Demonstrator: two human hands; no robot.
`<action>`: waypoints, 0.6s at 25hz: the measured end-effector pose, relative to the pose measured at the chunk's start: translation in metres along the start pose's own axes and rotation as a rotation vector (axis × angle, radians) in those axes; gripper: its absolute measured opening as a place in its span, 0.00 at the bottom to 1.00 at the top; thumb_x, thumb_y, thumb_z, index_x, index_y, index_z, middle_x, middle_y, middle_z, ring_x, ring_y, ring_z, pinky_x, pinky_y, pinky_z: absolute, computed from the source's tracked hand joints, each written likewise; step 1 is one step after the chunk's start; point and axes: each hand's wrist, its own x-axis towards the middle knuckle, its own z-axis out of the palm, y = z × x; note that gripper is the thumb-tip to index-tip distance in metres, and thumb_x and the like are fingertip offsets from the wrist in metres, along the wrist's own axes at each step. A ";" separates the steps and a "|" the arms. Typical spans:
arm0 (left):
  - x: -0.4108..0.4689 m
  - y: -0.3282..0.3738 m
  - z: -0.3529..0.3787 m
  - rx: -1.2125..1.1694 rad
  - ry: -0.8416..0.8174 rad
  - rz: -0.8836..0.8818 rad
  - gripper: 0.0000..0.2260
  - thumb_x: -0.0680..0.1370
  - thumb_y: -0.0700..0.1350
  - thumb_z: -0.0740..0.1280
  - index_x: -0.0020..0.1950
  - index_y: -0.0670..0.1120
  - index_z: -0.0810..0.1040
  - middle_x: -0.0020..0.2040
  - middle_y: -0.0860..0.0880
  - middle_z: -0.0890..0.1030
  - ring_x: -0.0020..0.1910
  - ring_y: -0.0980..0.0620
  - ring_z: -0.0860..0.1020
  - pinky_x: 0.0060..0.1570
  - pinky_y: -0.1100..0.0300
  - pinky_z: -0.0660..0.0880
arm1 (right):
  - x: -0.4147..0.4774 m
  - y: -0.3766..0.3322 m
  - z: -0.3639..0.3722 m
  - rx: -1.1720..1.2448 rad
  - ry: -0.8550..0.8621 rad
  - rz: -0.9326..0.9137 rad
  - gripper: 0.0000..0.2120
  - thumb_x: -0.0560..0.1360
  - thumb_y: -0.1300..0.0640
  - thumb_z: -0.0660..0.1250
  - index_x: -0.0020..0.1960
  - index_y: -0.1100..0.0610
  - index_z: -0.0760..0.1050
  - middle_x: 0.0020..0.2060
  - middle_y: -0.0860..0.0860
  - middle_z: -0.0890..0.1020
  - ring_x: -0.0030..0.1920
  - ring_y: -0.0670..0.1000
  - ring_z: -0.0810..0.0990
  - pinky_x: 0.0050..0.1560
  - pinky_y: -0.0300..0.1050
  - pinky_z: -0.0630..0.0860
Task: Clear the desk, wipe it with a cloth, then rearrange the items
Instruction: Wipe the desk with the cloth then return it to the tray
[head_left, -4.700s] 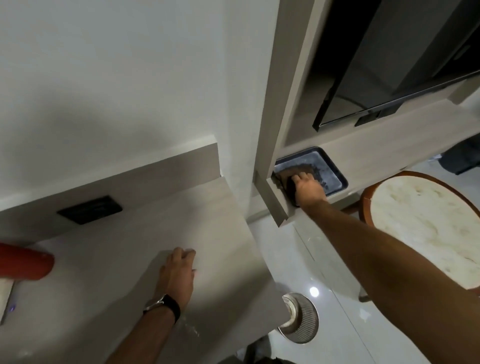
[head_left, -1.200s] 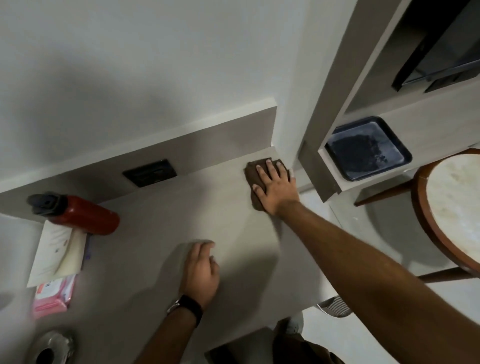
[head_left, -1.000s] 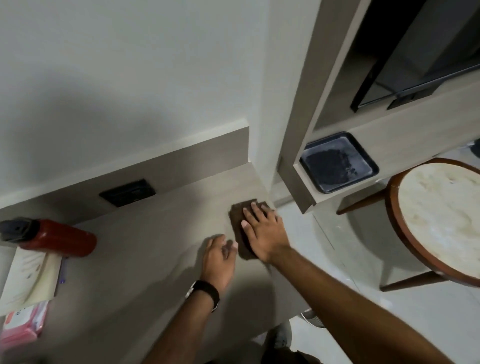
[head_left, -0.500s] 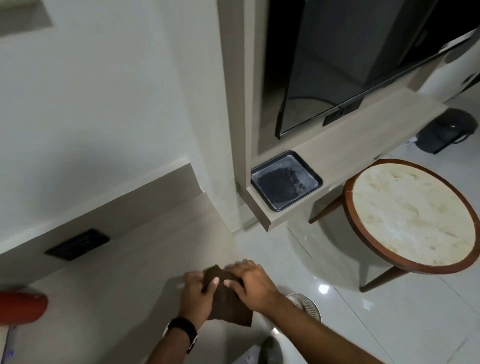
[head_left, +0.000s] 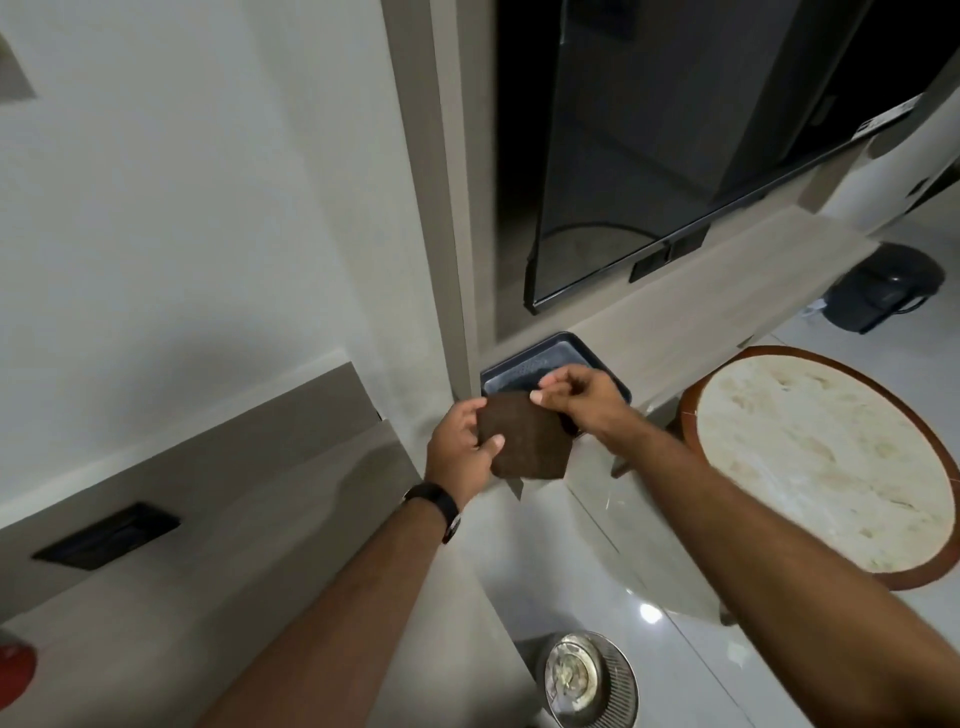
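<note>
A folded brown cloth hangs in the air between my two hands, just in front of the dark tray on the low shelf. My left hand, with a black watch on the wrist, grips the cloth's left edge. My right hand pinches its top right corner with thumb and fingertips. The pale wooden desk lies below and to the left. A red bottle shows only partly at the desk's left edge.
A black socket plate sits in the desk's back panel. A television stands over the shelf. A round marble-topped side table is at right, a metal bin on the floor below, a dark bin far right.
After wiping the desk's right end with the cloth under my right hand, both hands took the cloth, lifted it off the desk and carried it toward the tray. The view swung right and up.
</note>
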 end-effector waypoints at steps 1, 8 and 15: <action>0.018 0.003 0.013 -0.039 0.005 -0.012 0.25 0.73 0.33 0.73 0.64 0.53 0.76 0.59 0.50 0.81 0.53 0.56 0.82 0.46 0.67 0.81 | 0.017 -0.005 -0.010 -0.017 0.051 -0.054 0.13 0.70 0.57 0.81 0.52 0.59 0.83 0.41 0.52 0.86 0.46 0.50 0.83 0.54 0.49 0.82; 0.082 -0.043 0.071 0.188 0.037 -0.232 0.28 0.73 0.31 0.67 0.73 0.46 0.71 0.67 0.42 0.77 0.66 0.44 0.77 0.70 0.52 0.73 | 0.092 0.030 0.001 -0.781 0.001 -0.288 0.07 0.76 0.63 0.72 0.51 0.54 0.83 0.55 0.51 0.83 0.57 0.50 0.81 0.66 0.44 0.75; -0.050 -0.081 -0.003 0.193 0.361 0.025 0.15 0.73 0.34 0.66 0.55 0.47 0.84 0.54 0.52 0.85 0.52 0.61 0.80 0.57 0.71 0.74 | 0.066 0.052 0.023 -1.183 0.054 -0.405 0.19 0.75 0.55 0.66 0.64 0.54 0.81 0.72 0.54 0.75 0.71 0.60 0.72 0.73 0.53 0.67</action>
